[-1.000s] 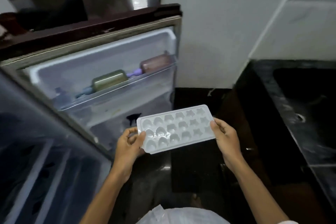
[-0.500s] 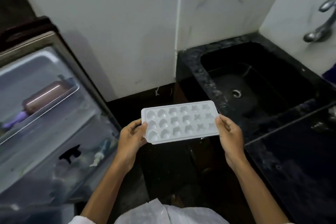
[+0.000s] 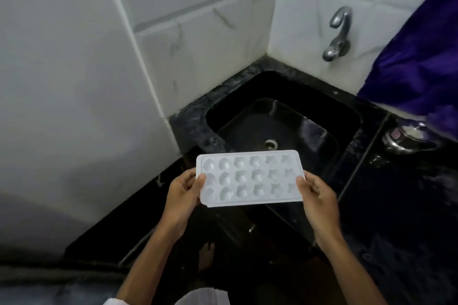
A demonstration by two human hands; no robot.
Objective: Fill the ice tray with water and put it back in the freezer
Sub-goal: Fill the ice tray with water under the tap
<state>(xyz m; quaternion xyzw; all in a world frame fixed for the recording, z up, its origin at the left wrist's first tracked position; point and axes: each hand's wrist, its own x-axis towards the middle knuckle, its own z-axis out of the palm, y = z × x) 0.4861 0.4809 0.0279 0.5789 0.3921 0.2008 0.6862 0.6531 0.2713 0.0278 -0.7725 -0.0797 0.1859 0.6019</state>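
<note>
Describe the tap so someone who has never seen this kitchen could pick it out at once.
Find the black sink set in the corner of the dark counter. On the white tiled wall behind its right side sits the tap, left of the purple cloth. It is the only curved, shiny metal spout on the wall.

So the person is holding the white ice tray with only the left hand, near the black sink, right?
Not only the left. The head view shows the left hand gripping one short end of the ice tray and the right hand the other, near the black sink.
</note>
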